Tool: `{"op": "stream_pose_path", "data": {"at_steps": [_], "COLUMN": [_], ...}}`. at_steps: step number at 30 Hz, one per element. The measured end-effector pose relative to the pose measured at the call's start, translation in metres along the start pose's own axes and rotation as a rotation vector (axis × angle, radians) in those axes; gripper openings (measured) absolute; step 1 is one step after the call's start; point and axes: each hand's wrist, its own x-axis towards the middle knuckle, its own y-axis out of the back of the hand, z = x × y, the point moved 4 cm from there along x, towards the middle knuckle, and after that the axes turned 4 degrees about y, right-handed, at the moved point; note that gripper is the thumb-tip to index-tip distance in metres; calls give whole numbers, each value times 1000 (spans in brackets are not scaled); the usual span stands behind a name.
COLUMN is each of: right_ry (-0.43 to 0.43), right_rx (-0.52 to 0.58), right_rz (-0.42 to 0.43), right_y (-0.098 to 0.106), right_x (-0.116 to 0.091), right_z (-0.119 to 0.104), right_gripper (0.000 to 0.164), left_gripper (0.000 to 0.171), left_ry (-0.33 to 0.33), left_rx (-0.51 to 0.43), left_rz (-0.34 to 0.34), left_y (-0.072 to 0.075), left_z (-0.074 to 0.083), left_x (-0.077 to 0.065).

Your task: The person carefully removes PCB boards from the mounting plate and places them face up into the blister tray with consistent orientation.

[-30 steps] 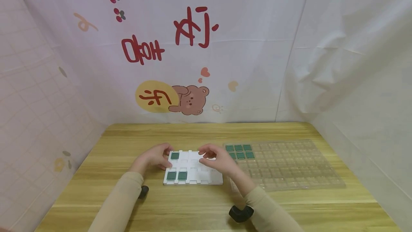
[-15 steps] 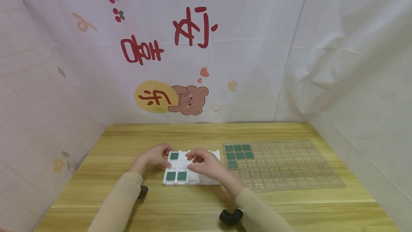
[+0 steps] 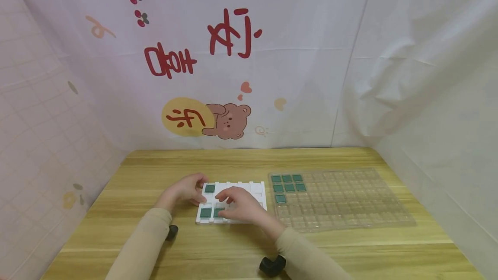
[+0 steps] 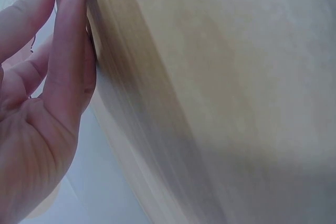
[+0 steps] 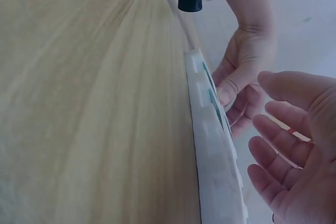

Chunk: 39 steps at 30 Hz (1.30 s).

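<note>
Right fingers (image 5: 282,138) parted, left fingers (image 4: 68,51) pinching notched white tray (image 5: 217,153), square green chips (image 3: 205,213) inside

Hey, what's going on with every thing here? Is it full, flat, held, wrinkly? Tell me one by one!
White tray: flat on the table, partly hidden, partly filled, three chips showing
Clear tray: partly filled, seven chips at its left end
Left hand: gripping the white tray's left edge
Right hand: above the white tray, fingers loosely bent, no chip seen in it
Cloth: hanging, wrinkled on the right
</note>
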Motion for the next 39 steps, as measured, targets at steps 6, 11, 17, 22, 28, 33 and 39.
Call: {"op": "stream_pose_path", "data": {"at_steps": [6, 11, 17, 22, 28, 33, 39], "right_ry": [-13, -52, -64, -46, -30, -17, -14], "right_rx": [-163, -300, -394, -468, -564, -600, -642], "right_rz": [6, -14, -27, -17, -7, -8, -16], "right_y": [-6, -14, -19, -21, -22, -23, -23], "right_x": [3, 5, 4, 3, 4, 4, 4], "right_z": [-1, 3, 3, -1, -5, -7, -11], "right_gripper": [37, 38, 40, 40, 37, 33, 30], "left_gripper": [58, 58, 56, 54, 58, 59, 58], "left_ry": [1, -1, -14, -15, -30, -42, -48], "left_rx": [15, 17, 21, 21, -11, -23, -16], "left_rz": [1, -2, -2, -4, -18, -23, -21], "left_y": [1, 1, 1, 1, 0, -1, -1], "left_z": [2, 1, 1, 0, -1, 0, 1], "left_x": [-1, -1, 0, 0, 0, 0, -1]}}
